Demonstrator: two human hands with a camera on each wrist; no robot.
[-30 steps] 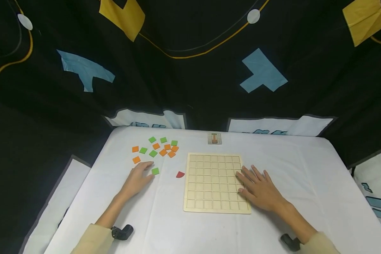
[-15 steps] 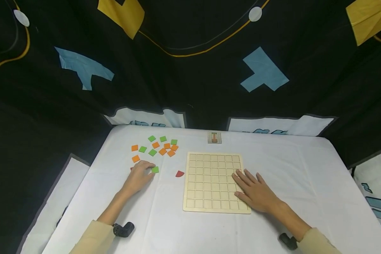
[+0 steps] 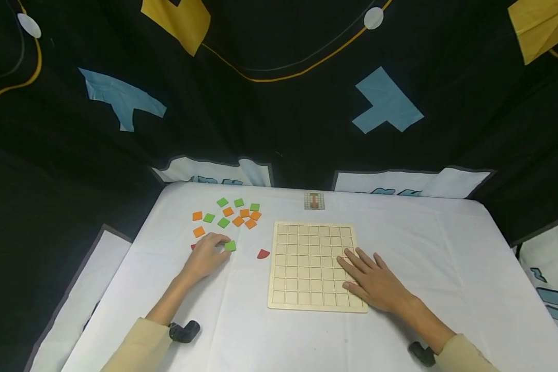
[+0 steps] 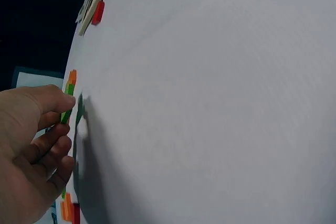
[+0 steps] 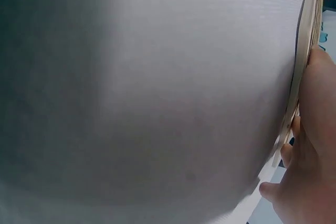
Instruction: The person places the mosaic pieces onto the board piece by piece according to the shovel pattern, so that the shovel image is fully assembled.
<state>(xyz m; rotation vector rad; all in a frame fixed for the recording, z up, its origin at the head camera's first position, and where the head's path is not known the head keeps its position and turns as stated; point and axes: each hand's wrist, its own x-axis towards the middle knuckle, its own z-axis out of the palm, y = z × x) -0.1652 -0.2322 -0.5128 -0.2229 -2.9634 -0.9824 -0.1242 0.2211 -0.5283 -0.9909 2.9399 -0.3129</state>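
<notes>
Between thumb and fingertips, my left hand [image 3: 204, 260] pinches a green square tile [image 3: 230, 246] on the left side of the table. In the left wrist view the tile [image 4: 65, 115] stands on edge in the fingers, its shadow falling on the cloth beside it. My right hand [image 3: 376, 283] lies with spread fingers over the right edge of the wooden grid board [image 3: 302, 268]. The right wrist view has its thumb along the board's edge [image 5: 300, 51]. A red quarter-round piece [image 3: 263, 254] sits between the left hand and the board.
Several orange tiles [image 3: 238, 221] and green tiles [image 3: 223, 222] lie scattered beyond the left hand. Another red piece [image 3: 193, 247] is partly hidden by that hand. A small patterned card [image 3: 314, 201] rests behind the board, near the table's far edge.
My left fingers have come together on the green tile, which has shifted slightly right and away. My right hand has slid a little left on the board and now stays there.
</notes>
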